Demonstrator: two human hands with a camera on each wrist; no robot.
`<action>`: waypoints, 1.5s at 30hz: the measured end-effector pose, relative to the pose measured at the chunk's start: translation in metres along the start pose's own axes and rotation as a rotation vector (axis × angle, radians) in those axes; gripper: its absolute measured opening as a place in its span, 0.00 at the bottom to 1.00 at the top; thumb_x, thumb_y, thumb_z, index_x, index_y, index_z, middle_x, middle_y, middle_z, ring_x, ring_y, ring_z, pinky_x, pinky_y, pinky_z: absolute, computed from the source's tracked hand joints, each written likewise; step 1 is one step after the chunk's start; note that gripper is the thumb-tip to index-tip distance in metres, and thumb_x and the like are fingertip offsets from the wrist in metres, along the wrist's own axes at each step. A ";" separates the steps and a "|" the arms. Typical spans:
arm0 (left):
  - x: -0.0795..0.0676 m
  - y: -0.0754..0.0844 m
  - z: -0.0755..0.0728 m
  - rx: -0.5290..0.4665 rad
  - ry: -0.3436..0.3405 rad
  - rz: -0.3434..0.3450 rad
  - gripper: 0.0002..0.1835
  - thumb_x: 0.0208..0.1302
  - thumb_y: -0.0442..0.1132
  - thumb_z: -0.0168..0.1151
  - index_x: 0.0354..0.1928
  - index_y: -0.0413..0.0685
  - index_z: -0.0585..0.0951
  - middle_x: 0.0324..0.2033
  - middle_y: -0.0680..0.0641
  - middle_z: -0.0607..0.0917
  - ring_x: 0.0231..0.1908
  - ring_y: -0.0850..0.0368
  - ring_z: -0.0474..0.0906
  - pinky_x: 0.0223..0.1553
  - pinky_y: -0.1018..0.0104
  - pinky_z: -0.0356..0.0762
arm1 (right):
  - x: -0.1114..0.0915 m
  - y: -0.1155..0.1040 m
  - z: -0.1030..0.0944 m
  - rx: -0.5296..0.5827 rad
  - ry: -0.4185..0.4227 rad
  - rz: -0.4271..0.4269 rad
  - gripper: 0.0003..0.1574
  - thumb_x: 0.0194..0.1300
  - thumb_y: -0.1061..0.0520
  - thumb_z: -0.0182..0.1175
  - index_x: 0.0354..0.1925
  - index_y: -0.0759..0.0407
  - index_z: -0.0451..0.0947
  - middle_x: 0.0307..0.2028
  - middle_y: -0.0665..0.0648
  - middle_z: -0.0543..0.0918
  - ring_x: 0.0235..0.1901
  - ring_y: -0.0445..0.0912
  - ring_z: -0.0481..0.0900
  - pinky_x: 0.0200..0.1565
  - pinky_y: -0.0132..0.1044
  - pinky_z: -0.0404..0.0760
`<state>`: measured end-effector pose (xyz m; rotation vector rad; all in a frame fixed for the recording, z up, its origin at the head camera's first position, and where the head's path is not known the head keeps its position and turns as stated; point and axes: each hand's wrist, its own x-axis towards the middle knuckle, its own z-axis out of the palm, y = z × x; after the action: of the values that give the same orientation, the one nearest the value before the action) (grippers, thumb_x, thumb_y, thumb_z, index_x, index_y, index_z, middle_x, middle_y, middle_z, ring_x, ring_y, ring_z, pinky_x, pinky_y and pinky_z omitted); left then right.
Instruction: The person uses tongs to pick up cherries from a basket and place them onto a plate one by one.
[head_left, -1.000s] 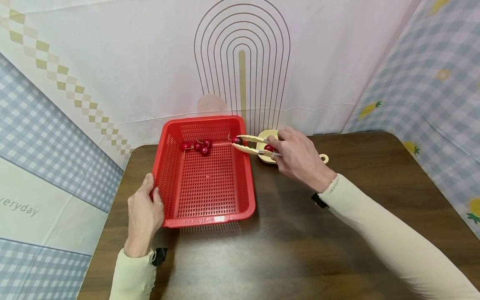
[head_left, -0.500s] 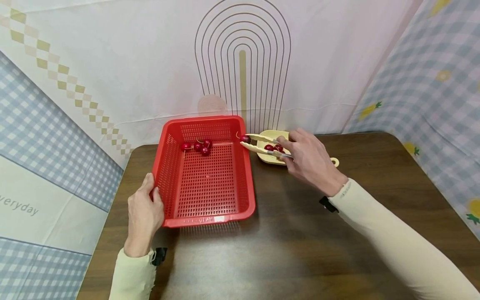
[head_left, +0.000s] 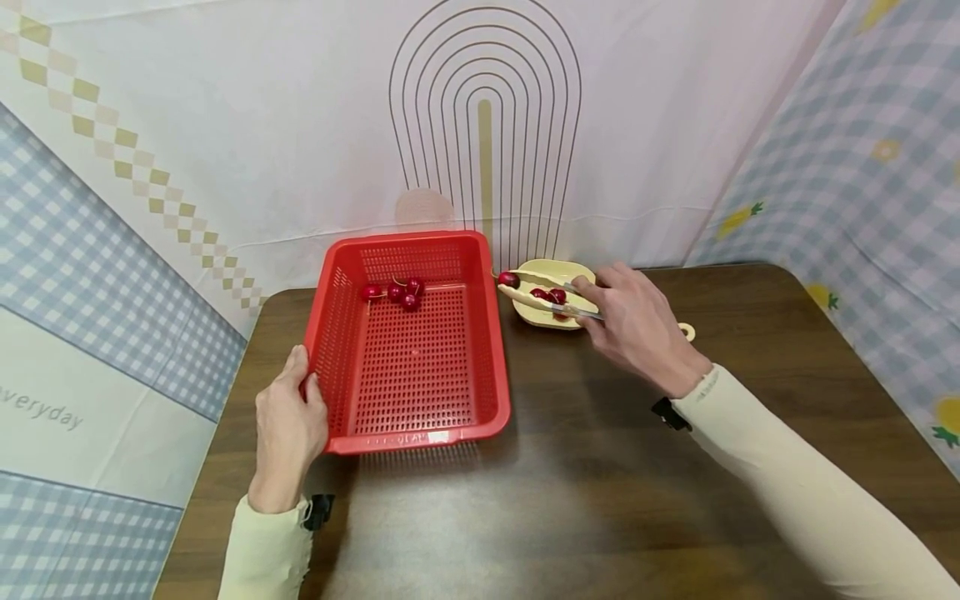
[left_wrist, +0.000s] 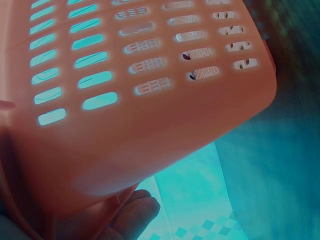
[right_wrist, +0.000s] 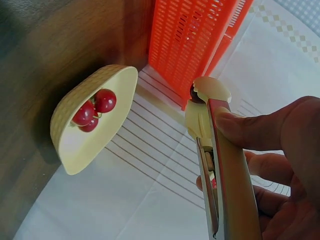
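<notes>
red basket (head_left: 408, 442): gripped at left by left hand (head_left: 291, 412) | tongs (right_wrist: 232, 175): gripped by right hand (head_left: 637, 321) | pinched cherry (head_left: 508, 280): light, steady squeeze advised

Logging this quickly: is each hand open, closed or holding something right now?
Left hand: gripping the red basket at one side.
Right hand: holding the tongs, which pinch a cherry.
</notes>
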<state>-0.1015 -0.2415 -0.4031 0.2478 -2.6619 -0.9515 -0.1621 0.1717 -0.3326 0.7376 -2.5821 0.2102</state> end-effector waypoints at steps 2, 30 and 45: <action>0.000 0.000 0.000 -0.001 0.001 0.000 0.26 0.74 0.31 0.52 0.72 0.38 0.69 0.71 0.38 0.71 0.69 0.36 0.71 0.67 0.40 0.71 | -0.002 0.002 0.000 0.001 -0.006 0.011 0.19 0.56 0.62 0.72 0.48 0.62 0.84 0.30 0.60 0.79 0.34 0.55 0.73 0.36 0.46 0.74; -0.001 -0.001 0.000 0.003 0.004 0.000 0.26 0.74 0.31 0.52 0.72 0.38 0.70 0.71 0.38 0.72 0.69 0.37 0.72 0.67 0.40 0.71 | -0.026 0.025 0.021 -0.026 -0.121 0.118 0.23 0.57 0.61 0.72 0.52 0.64 0.85 0.35 0.64 0.83 0.34 0.56 0.73 0.36 0.46 0.75; 0.000 0.000 0.000 -0.001 0.011 0.011 0.26 0.73 0.31 0.52 0.72 0.38 0.70 0.71 0.37 0.72 0.68 0.36 0.72 0.66 0.39 0.72 | -0.029 0.026 0.026 -0.070 -0.164 0.135 0.25 0.56 0.59 0.73 0.52 0.64 0.83 0.36 0.65 0.83 0.37 0.57 0.76 0.38 0.49 0.79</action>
<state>-0.1011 -0.2414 -0.4031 0.2377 -2.6497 -0.9458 -0.1636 0.2008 -0.3699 0.5773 -2.7824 0.1039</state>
